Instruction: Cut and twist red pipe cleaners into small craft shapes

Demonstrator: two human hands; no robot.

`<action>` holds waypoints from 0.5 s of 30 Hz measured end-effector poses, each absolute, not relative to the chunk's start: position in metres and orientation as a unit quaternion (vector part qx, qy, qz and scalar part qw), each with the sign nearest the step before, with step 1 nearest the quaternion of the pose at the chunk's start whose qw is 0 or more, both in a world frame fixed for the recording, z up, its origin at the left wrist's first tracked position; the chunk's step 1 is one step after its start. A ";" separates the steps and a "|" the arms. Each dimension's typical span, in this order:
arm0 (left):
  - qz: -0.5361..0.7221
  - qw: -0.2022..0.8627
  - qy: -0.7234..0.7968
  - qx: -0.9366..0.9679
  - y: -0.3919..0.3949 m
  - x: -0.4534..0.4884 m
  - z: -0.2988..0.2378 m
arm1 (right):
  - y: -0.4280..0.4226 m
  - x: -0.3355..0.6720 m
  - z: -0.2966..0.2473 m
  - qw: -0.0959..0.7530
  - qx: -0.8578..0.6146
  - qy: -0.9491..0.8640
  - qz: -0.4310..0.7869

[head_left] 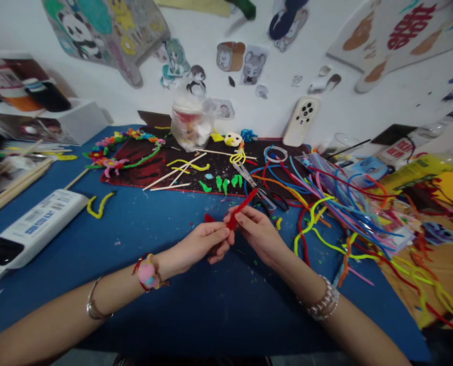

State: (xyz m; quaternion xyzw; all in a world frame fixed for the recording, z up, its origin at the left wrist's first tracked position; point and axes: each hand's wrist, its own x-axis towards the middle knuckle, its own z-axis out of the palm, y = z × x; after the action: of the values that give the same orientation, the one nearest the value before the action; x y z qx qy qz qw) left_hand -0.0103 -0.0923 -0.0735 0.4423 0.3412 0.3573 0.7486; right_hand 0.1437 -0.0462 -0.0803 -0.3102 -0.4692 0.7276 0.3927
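My left hand [205,243] and my right hand [257,231] meet over the blue table cover [165,300], both pinched on one red pipe cleaner [242,206]. Its free end points up and to the right, and a short red piece shows by my left thumb. Small scissors [257,185] lie just beyond my right hand on the dark mat [142,173]. Green pipe-cleaner bits [222,183] sit on the mat's front edge.
A tangle of coloured pipe cleaners [336,203] spreads at the right. Wooden sticks [173,175], a flower garland [116,152], a plastic cup [191,124] and a white box [36,226] lie to the left and rear. The wall bears stickers.
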 end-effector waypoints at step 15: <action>0.375 0.572 0.486 0.544 -0.098 -0.008 -0.080 | -0.052 0.142 -0.080 0.392 -0.353 -0.645 0.553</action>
State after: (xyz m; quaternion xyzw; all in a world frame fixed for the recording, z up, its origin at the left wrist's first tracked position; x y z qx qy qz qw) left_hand -0.0078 -0.0981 -0.0797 0.5441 0.4862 0.3752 0.5716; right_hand 0.1415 -0.0524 -0.0797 -0.3533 -0.6446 0.5531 0.3922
